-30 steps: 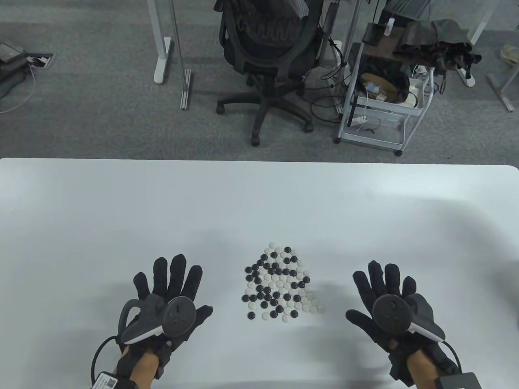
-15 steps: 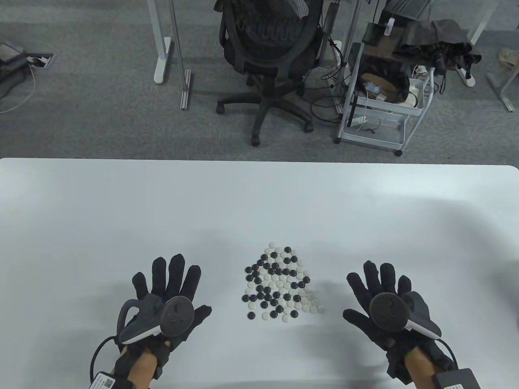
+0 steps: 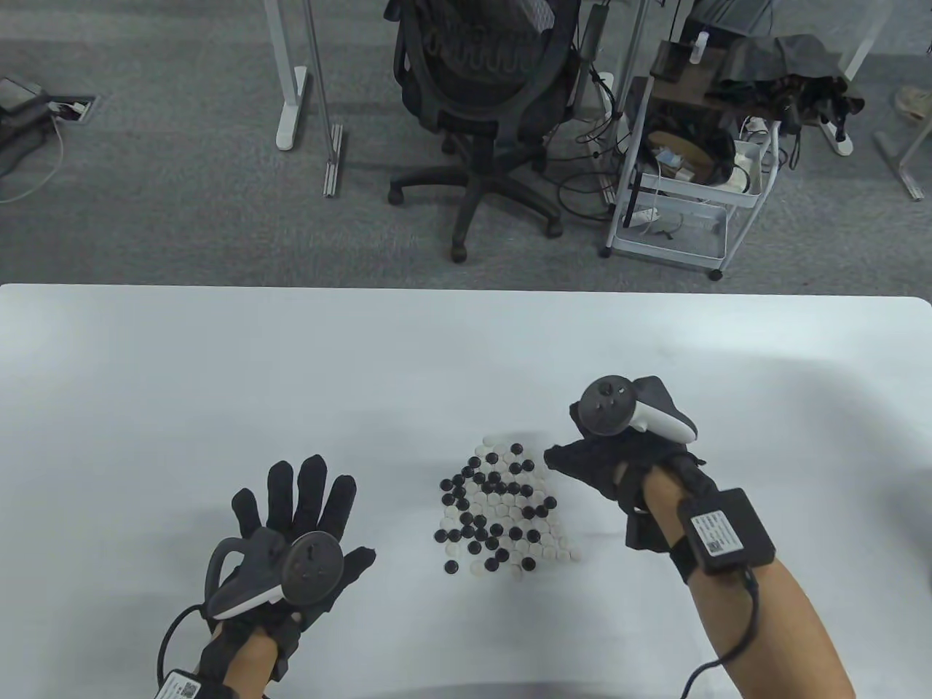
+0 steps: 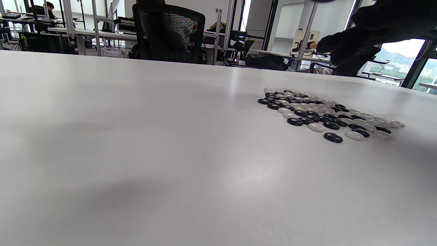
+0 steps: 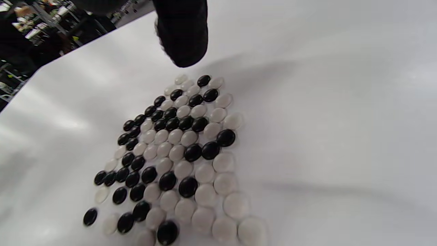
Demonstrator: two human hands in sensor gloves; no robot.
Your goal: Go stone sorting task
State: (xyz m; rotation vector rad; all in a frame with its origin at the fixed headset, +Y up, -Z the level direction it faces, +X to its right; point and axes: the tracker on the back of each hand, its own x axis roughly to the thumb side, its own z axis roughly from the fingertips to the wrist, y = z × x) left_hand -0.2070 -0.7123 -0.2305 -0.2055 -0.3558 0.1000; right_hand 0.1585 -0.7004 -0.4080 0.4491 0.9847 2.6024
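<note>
Your right hand (image 3: 619, 451) is hovering at the far right edge of the mixed stones (image 3: 502, 506), one of its fingers (image 5: 182, 32) hanging above them holding nothing, though I cannot tell how curled the others are. Your left hand (image 3: 291, 535) is lying flat and spread on the worktop (image 3: 218, 364), well clear. The stones are sitting packed edge to edge at the worktop's middle, so coming down carelessly is risking nudging neighbours and scattering black among white.

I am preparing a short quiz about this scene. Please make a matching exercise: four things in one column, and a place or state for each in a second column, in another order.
Things:
1. left hand
2. right hand
3. stones
4. office chair

Places or states:
A. black and white, mixed in one cluster
B. on the floor beyond the table
C. flat, fingers spread, left of the cluster
D. raised at the far right edge of the cluster

Pairs: 1-C, 2-D, 3-A, 4-B
</note>
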